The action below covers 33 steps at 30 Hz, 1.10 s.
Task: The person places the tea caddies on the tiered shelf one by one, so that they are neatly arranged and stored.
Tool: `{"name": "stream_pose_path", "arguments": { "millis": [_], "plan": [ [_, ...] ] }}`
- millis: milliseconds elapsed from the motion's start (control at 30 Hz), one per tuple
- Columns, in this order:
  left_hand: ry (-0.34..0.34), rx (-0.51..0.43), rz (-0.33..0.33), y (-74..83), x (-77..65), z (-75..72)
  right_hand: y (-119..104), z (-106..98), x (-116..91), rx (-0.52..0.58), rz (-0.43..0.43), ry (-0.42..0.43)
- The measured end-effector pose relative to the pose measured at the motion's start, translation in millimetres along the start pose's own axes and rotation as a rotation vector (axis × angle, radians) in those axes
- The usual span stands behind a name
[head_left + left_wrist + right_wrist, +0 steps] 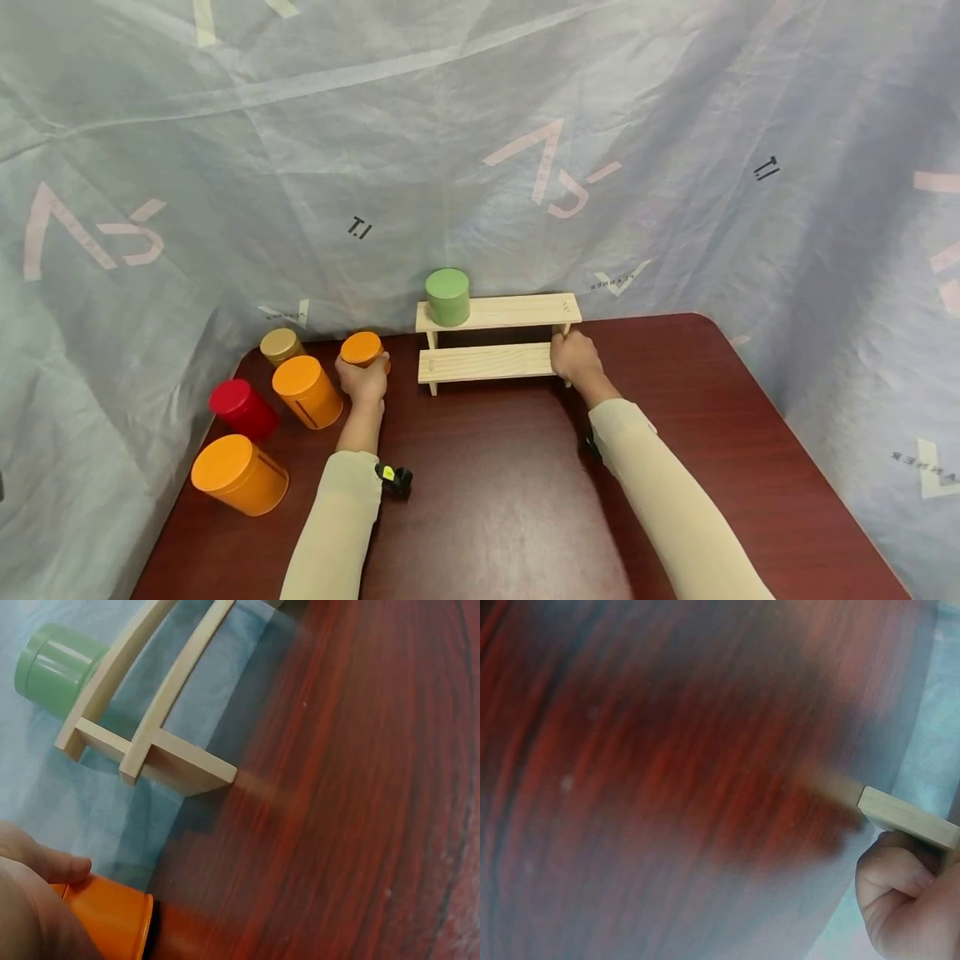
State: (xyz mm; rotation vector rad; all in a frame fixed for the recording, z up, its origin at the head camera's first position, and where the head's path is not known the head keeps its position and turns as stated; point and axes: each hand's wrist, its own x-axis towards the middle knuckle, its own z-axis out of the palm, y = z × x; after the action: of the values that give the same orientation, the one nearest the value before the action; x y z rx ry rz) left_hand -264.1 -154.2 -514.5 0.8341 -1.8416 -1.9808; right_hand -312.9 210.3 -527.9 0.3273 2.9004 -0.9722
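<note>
My left hand (363, 382) grips an orange canister (362, 347) near the back edge of the table; the left wrist view shows thumb and palm against this canister (112, 919). At the right end of a two-tier wooden shelf (487, 363), my right hand (576, 354) holds the lower tier. Curled fingers (896, 874) press against the shelf's wooden end (907, 815) in the right wrist view. A green canister (448, 298) stands on the left of the upper tier. Its side also shows in the left wrist view, beyond the shelf's end panel (187, 761).
Left of my left hand stand a gold-lidded canister (281, 345), an orange canister (307, 392), a red canister (243, 408) and a larger orange canister (240, 473). A grey sheet (420, 167) hangs behind the dark red wooden table (495, 500).
</note>
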Motion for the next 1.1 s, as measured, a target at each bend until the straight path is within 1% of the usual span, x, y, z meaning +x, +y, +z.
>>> {"name": "stream_pose_path", "arguments": {
  "millis": [133,267,333,433,567,667,800,900,967,1100],
  "plan": [
    [-0.047,-0.018,-0.026,3.8,-0.9,-4.0,-2,0,1,-0.004,-0.015,0.015],
    [-0.123,-0.046,-0.031,7.6,-1.7,-8.5,-3,-3,0,0.003,-0.006,0.001],
    [-0.163,-0.032,-0.036,9.1,-2.5,-11.3,-3,-4,-1,0.007,0.002,-0.014],
    [-0.205,0.019,-0.06,11.3,-4.9,-15.5,-3,-6,-1,0.001,0.004,-0.012],
    [-0.236,0.058,-0.082,12.9,-7.1,-19.3,-4,-6,-1,-0.001,-0.005,-0.003],
    [-0.256,0.082,-0.082,12.9,-7.7,-20.8,-5,-6,0,-0.003,-0.004,0.001],
    [-0.285,0.08,-0.067,11.4,-8.7,-20.4,-5,-4,1,-0.002,-0.001,-0.002],
    [-0.327,0.06,-0.055,9.4,-10.5,-19.7,-5,-3,0,0.003,-0.004,-0.011],
    [-0.343,0.071,-0.054,8.2,-12.1,-20.0,-4,-3,-2,0.004,-0.006,-0.013],
    [-0.338,0.103,-0.064,7.5,-14.0,-20.9,-2,-2,-4,0.005,-0.003,-0.021]
  ]
}}
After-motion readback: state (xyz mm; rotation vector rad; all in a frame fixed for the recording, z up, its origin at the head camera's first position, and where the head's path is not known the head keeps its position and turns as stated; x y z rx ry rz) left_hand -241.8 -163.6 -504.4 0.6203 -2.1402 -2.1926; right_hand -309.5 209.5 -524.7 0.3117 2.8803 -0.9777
